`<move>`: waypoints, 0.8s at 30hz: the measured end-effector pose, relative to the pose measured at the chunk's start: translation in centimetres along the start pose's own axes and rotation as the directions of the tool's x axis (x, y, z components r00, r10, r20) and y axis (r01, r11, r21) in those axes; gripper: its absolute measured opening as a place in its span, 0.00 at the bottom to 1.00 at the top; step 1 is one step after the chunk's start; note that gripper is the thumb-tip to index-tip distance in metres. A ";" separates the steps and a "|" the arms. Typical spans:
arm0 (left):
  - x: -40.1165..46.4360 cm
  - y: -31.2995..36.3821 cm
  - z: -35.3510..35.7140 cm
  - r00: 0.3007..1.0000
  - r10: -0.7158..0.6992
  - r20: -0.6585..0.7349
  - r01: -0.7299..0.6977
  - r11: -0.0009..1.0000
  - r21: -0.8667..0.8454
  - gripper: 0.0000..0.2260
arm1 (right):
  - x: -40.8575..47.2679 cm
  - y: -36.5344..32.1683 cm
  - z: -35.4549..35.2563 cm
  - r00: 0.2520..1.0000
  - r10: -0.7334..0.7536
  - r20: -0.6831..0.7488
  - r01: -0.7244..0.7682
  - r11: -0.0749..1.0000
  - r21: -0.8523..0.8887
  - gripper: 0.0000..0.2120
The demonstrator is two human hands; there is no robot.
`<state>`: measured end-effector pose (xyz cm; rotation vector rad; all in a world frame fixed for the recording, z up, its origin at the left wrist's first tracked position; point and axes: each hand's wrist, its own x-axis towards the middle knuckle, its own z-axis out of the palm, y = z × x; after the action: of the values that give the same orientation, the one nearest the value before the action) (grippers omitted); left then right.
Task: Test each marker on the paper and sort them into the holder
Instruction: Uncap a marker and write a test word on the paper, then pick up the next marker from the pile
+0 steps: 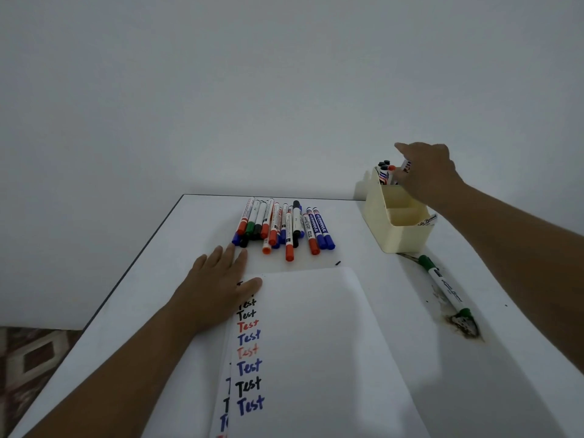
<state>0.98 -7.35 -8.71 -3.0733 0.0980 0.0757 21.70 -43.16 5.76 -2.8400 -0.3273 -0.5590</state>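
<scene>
Nearest me lies the paper, a column of "Test" words in black, red and blue down its left side, with my left hand resting flat and open-fingered on its top-left corner. Farther right, my right hand pinches a marker over the back compartment of the cream holder, where other markers stand. Between my hands a pile of markers lies on the white table; a green marker lies just right of the holder.
</scene>
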 end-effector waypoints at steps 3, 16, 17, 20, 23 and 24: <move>0.2 -0.3 0.2 1.000 0.027 0.014 -0.028 0.998 0.052 0.51 | -2.6 -2.7 0.2 0.977 -0.208 -0.041 0.203 0.974 -0.102 0.29; -0.3 0.1 -1.2 0.931 -0.349 -0.105 0.194 0.718 -0.668 0.17 | -18.0 -12.4 7.4 0.750 -0.517 0.412 0.425 0.854 0.299 0.28; -0.3 0.0 -1.4 0.915 -0.385 -0.122 0.196 0.687 -0.700 0.16 | -18.5 -12.4 7.9 0.744 -0.528 0.410 0.426 0.847 0.318 0.27; 0.0 -0.5 -2.0 0.871 -0.478 -0.115 0.218 0.585 -0.781 0.14 | -19.1 -12.0 8.6 0.740 -0.534 0.409 0.412 0.841 0.351 0.25; 0.9 -1.5 -3.0 0.847 -0.512 -0.143 0.212 0.572 -0.793 0.13 | -19.0 -11.9 8.7 0.755 -0.523 0.396 0.388 0.842 0.374 0.25; 1.3 -1.9 -3.3 0.851 -0.501 -0.156 0.205 0.592 -0.780 0.13 | -19.1 -12.0 8.7 0.756 -0.525 0.391 0.391 0.841 0.373 0.25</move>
<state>2.60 -5.80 -5.37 -3.7831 -0.7513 -0.6543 4.38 -32.80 -7.50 -2.5740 -1.1318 0.1412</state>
